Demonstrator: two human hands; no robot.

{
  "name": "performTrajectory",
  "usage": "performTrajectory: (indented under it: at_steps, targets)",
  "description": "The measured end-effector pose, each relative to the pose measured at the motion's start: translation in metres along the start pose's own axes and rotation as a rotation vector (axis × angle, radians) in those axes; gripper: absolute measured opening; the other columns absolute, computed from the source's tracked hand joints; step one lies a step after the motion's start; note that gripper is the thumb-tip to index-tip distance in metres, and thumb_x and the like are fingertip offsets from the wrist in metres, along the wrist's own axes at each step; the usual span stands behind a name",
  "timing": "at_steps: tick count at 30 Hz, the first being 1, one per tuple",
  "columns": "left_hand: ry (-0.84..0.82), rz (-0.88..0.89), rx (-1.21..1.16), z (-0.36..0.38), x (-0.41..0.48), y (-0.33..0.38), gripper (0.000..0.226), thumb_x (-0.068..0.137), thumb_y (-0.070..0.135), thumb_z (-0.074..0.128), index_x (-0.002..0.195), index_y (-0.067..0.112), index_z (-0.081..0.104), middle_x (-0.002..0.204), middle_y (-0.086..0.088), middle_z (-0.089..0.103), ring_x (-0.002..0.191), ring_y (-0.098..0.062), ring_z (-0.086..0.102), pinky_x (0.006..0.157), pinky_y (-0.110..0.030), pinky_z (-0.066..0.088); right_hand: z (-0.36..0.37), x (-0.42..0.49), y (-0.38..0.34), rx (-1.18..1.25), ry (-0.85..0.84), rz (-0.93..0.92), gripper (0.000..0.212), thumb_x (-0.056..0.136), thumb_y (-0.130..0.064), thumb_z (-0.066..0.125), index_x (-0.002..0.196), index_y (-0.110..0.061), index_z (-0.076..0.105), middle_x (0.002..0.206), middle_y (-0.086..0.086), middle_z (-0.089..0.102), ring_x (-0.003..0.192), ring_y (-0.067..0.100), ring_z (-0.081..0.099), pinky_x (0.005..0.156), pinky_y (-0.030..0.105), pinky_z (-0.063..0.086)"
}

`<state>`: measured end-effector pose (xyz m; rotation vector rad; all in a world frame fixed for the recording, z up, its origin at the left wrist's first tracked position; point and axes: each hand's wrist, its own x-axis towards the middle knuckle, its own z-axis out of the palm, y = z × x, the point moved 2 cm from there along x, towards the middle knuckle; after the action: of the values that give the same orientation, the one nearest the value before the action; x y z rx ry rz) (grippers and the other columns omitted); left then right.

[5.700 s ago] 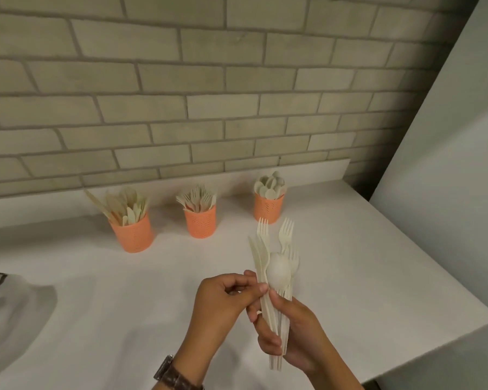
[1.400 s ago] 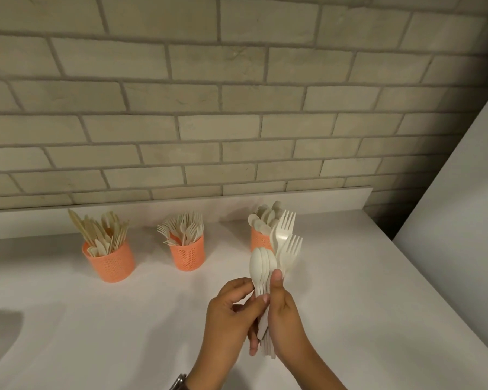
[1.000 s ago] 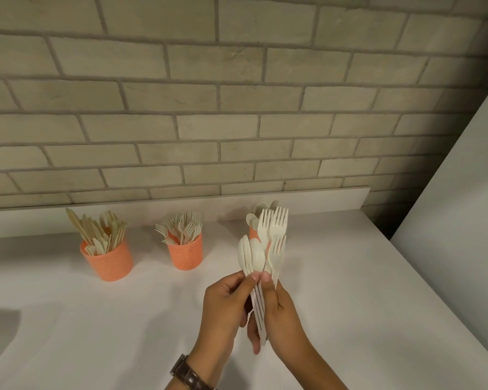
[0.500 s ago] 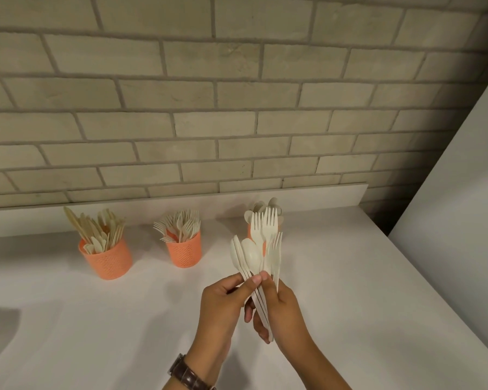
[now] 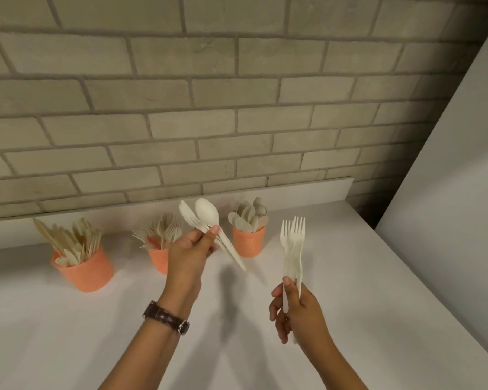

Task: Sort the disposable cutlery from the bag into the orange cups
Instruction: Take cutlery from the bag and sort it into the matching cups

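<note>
Spoons [image 5: 207, 213] are pinched below the bowls by the left hand [image 5: 186, 257]; forks [image 5: 293, 243], at 4 o'clock, are gripped low by the right hand [image 5: 296, 311]. Light, stiff, slick handles are judged best taken mid-length.

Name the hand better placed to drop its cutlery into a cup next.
Probably left. The left hand grips spoons just beside the spoon cup. The right hand grips forks, yet the fork cup stands across the counter, partly hidden behind the left hand.
</note>
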<state>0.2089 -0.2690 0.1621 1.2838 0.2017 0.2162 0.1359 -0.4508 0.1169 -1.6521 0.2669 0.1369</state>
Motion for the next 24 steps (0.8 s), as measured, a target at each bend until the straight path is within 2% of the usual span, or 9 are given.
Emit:
performTrajectory:
  at_steps: [3, 7, 11, 16, 20, 24]
  targets:
    - [0.057, 0.090, -0.023, 0.013, 0.033, 0.001, 0.013, 0.086, 0.011, 0.063, 0.076, 0.016, 0.068, 0.059, 0.014, 0.068, 0.058, 0.002, 0.058, 0.065, -0.011, 0.050, -0.014, 0.004, 0.001, -0.005, -0.004, -0.017, 0.038, 0.101, -0.031, 0.031, 0.084, -0.004, 0.052, 0.049, 0.004, 0.055, 0.031, 0.020, 0.037, 0.035, 0.023, 0.030]
    - [0.101, 0.147, 0.009, 0.031, 0.062, -0.015, 0.014, 0.085, 0.016, 0.065, 0.072, 0.022, 0.068, 0.067, 0.013, 0.070, 0.072, -0.005, 0.061, 0.078, -0.021, 0.049, -0.027, 0.012, 0.003, 0.017, -0.006, -0.014, 0.039, 0.101, -0.031, 0.030, 0.085, -0.004, 0.053, 0.050, 0.006, 0.055, 0.033, 0.020, 0.036, 0.036, 0.023, 0.030]
    - [0.162, 0.097, 0.087, 0.042, 0.069, -0.043, 0.019, 0.086, 0.017, 0.065, 0.067, 0.017, 0.061, 0.066, 0.005, 0.064, 0.067, -0.006, 0.058, 0.074, -0.022, 0.045, -0.038, 0.021, 0.007, 0.024, 0.002, -0.011, 0.039, 0.101, -0.032, 0.031, 0.085, -0.005, 0.054, 0.050, 0.006, 0.057, 0.032, 0.020, 0.037, 0.036, 0.022, 0.031]
    - [0.223, 0.048, 0.030, 0.056, 0.076, -0.056, 0.015, 0.086, 0.017, 0.064, 0.071, 0.018, 0.062, 0.071, 0.003, 0.064, 0.067, -0.008, 0.059, 0.072, -0.019, 0.046, -0.047, 0.032, 0.010, 0.040, -0.003, 0.000, 0.039, 0.101, -0.031, 0.031, 0.083, -0.006, 0.054, 0.050, 0.007, 0.058, 0.033, 0.021, 0.037, 0.036, 0.020, 0.029]
    - [0.274, 0.098, -0.017, 0.066, 0.088, -0.055, 0.013, 0.087, 0.015, 0.062, 0.077, 0.021, 0.063, 0.080, 0.004, 0.066, 0.067, -0.003, 0.062, 0.070, -0.015, 0.048, -0.052, 0.038, 0.011, 0.034, -0.017, 0.008, 0.039, 0.101, -0.031, 0.031, 0.083, -0.006, 0.054, 0.050, 0.006, 0.058, 0.032, 0.021, 0.038, 0.036, 0.019, 0.030]
    - [0.233, 0.191, 0.102, 0.072, 0.090, -0.060, 0.017, 0.086, 0.013, 0.064, 0.072, 0.022, 0.062, 0.073, 0.007, 0.065, 0.061, 0.006, 0.061, 0.065, -0.007, 0.047, -0.055, 0.042, 0.012, 0.034, -0.028, 0.013, 0.039, 0.101, -0.031, 0.031, 0.084, -0.006, 0.055, 0.050, 0.006, 0.058, 0.032, 0.021, 0.037, 0.036, 0.020, 0.029]
